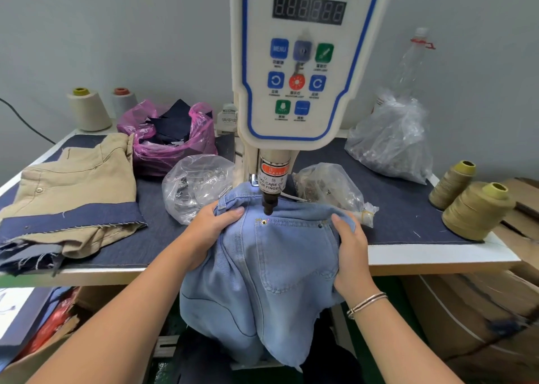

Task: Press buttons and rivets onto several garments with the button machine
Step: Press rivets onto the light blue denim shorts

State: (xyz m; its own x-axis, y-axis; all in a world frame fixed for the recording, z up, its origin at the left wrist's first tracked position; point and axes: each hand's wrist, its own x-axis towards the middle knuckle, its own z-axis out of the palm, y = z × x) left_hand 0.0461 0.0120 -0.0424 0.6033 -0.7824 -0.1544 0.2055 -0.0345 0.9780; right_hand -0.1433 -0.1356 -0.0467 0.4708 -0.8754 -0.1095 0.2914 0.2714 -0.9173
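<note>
The button machine (294,63) stands at the middle of the tabletop (437,257), its dark press tip (267,207) hanging just above a pale blue denim garment (280,267) that drapes over the front edge. The garment is light washed denim with a stitched pocket facing up; one brass rivet (264,222) sits at the pocket's upper left corner, right below the tip, and a darker stud (320,225) shows near the upper right corner.

The left hand (208,232) grips the garment's left side, fingers (230,213) curled over a bunched fold. The right hand (351,252) holds the right side, fingers curled round the cloth, with thin bracelets (366,305) on the wrist.

The machine's white panel has a blank digit display (309,9) and eight coloured keys.

Left on the tabletop lies a tan garment (78,185) folded with a dark blue denim piece (73,216). Behind it are two pale thread cones (89,109) and a pink bag (172,138) of dark cloth scraps. Three clear plastic bags of small metal parts lie round the machine: one to its left (195,185), one to its right (332,185), a larger one farther back (390,138), with a clear bottle (412,60) behind it. Two olive thread cones (472,206) stand at the right edge.
</note>
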